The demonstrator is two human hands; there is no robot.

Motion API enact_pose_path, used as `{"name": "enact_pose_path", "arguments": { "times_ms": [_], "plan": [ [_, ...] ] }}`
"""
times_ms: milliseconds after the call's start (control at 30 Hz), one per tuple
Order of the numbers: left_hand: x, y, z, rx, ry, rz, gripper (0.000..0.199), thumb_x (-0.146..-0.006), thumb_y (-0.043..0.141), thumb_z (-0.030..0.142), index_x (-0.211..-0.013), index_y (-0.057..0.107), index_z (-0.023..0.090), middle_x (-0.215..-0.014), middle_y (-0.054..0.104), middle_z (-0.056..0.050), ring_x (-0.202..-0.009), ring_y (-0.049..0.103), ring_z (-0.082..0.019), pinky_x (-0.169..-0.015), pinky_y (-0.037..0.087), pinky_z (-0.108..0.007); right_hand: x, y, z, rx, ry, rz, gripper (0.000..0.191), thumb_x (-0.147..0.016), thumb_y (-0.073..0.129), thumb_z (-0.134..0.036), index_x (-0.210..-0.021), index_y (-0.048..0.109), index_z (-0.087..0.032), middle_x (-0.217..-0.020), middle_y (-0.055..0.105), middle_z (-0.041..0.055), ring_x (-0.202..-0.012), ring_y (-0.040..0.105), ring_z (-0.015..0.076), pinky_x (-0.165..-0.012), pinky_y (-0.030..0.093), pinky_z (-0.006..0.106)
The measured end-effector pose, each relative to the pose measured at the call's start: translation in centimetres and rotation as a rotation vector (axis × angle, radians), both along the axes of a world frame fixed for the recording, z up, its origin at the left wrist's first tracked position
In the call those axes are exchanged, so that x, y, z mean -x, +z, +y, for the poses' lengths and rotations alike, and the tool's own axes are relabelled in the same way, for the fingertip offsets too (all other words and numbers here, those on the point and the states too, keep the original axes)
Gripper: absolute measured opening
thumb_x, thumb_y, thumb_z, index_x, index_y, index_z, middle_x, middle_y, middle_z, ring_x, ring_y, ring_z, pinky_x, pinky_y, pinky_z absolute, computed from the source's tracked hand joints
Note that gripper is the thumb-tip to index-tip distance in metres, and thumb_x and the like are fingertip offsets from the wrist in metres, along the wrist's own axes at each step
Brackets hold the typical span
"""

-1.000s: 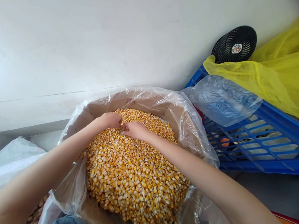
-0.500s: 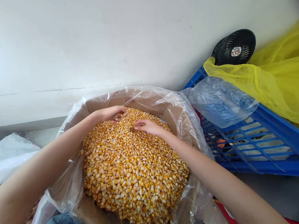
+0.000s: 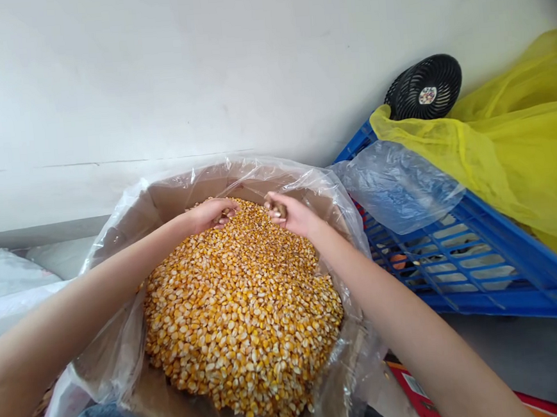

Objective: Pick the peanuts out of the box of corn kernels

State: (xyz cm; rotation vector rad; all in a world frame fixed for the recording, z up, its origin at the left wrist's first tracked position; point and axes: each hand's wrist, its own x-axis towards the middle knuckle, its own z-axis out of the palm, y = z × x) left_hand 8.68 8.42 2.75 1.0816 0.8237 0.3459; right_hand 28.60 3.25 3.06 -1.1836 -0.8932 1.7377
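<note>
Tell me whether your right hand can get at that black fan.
Probably yes: the fan stands open above the yellow bag and clear bag, which the right hand would pass over.

The left-hand fingers point(image 3: 225, 216) and right-hand fingers point(image 3: 272, 206) lie over the far edge of the corn kernels point(image 3: 243, 314), inside the plastic-lined cardboard box point(image 3: 176, 200); the wall point(image 3: 200, 67) stands beyond them; right of the fingers sits a plastic crate point(image 3: 503, 242), with a desk fan point(image 3: 423, 88) behind it.

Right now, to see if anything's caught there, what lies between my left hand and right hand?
In the head view, only loose yellow corn kernels lie between the left hand and right hand.
</note>
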Motion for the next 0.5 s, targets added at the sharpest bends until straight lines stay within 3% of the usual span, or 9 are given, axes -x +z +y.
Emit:
{"name": "enact_pose_path", "arguments": {
  "times_ms": [100,233,300,400,500],
  "plan": [
    [-1.6,-0.1,-0.6,-0.03,-0.088,0.025,0.011,-0.065,0.051,0.018,-0.076,0.051,0.017,-0.053,0.038,0.004,-0.036,0.03,-0.005,-0.033,0.022,-0.016,-2.5,2.1,0.1,0.052,-0.142,0.23,0.012,-0.074,0.044,-0.029,-0.069,0.044,-0.018,-0.065,0.049,-0.0015,-0.044,0.034,0.0043,-0.033,0.019,0.014],
    [-5.1,-0.5,-1.8,-0.476,-0.309,0.334,0.019,-0.075,0.04,0.028,-0.084,0.054,0.018,-0.055,0.046,0.002,-0.04,0.039,-0.008,-0.036,0.028,-0.019,-3.8,2.8,-0.6,0.127,-0.26,0.257,0.031,-0.077,0.043,-0.034,-0.054,0.03,-0.017,-0.048,0.036,-0.0044,-0.038,0.027,0.0035,-0.03,0.014,0.013],
    [-7.7,-1.0,-2.7,-0.659,-0.405,0.455,0.019,-0.075,0.042,0.029,-0.081,0.057,0.018,-0.062,0.052,-0.001,-0.052,0.048,-0.011,-0.043,0.035,-0.02,-4.1,2.7,-0.8,0.159,-0.29,0.255,0.036,-0.078,0.043,-0.033,-0.051,0.024,-0.017,-0.044,0.026,-0.0064,-0.035,0.022,0.0029,-0.029,0.011,0.012],
    [-12.1,-2.3,-4.4,-0.77,-0.52,0.542,0.013,-0.072,0.052,0.025,-0.079,0.059,0.016,-0.08,0.058,-0.005,-0.077,0.054,-0.017,-0.062,0.042,-0.026,-4.4,2.9,-1.1,0.166,-0.3,0.268,0.036,-0.08,0.042,-0.032,-0.052,0.024,-0.017,-0.043,0.024,-0.0071,-0.034,0.02,0.0026,-0.029,0.011,0.012],
    [-16.1,-3.9,-6.2,-0.853,-0.652,0.611,0.024,-0.078,0.049,0.028,-0.098,0.053,0.015,-0.099,0.054,-0.007,-0.087,0.052,-0.017,-0.073,0.044,-0.035,-4.7,3.3,-1.1,0.178,-0.329,0.261,0.035,-0.08,0.042,-0.032,-0.053,0.025,-0.018,-0.043,0.026,-0.0071,-0.034,0.023,0.0025,-0.028,0.012,0.011]
  ]
}}
